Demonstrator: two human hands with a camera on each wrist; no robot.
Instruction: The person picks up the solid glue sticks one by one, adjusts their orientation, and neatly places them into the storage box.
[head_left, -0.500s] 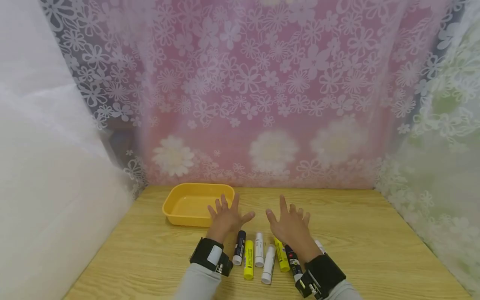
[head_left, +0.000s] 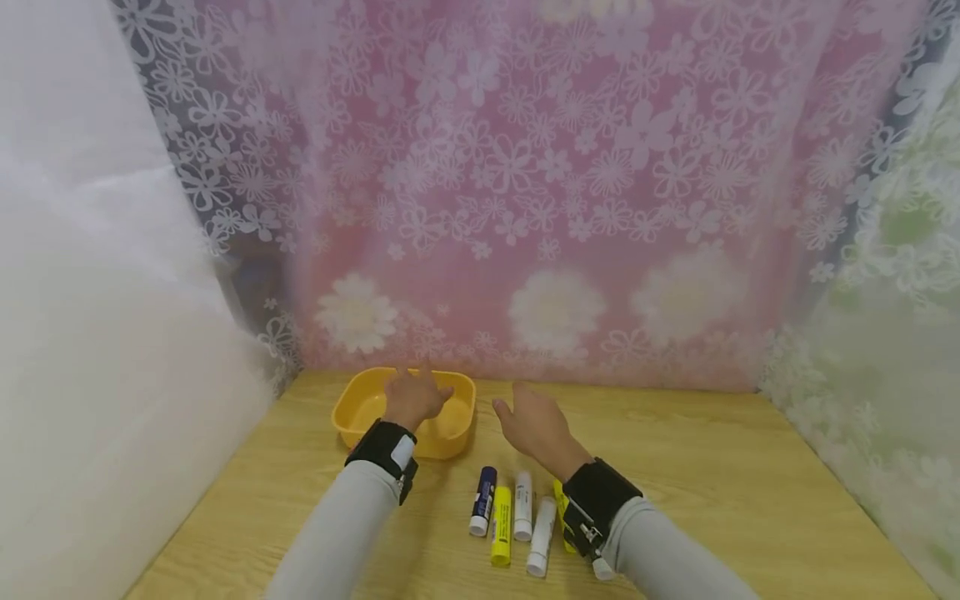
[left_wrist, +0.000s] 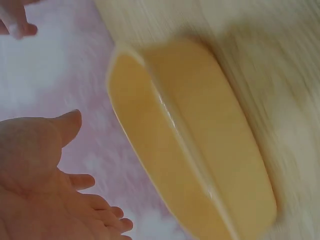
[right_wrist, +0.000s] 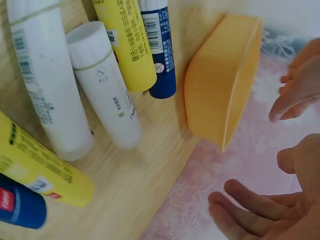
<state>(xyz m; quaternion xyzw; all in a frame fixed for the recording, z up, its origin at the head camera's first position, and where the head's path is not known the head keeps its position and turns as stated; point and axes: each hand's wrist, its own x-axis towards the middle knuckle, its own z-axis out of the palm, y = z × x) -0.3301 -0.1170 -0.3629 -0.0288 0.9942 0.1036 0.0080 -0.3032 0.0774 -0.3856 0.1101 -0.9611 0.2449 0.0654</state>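
Note:
My left hand [head_left: 414,398] hovers over the yellow plastic tray [head_left: 345,427] at the back left, its fingers spread and holding nothing. In the left wrist view that palm stands beside the tray's rim [left_wrist: 180,135]. My right hand [head_left: 534,421] is in the air to the right of the tray, fingers loosely extended and nothing in them. Below it on the table lie several glue sticks: a dark blue one [head_left: 483,500], a yellow one [head_left: 501,525], a white one [head_left: 522,506] and another white one [head_left: 542,537]. A second yellow glue stick [right_wrist: 45,165] is partly hidden by my right wrist in the head view.
A second dark blue glue stick [right_wrist: 22,205] shows at the edge of the right wrist view. The wooden table [head_left: 712,467] ends at a pink flowered curtain [head_left: 480,208]. White fabric [head_left: 135,333] closes the left side, and a pale flowered sheet [head_left: 885,358] the right.
My left hand has moved left and forward, from the tray's right edge to over the tray. My right hand has moved left and slightly forward. The glue sticks stay in place.

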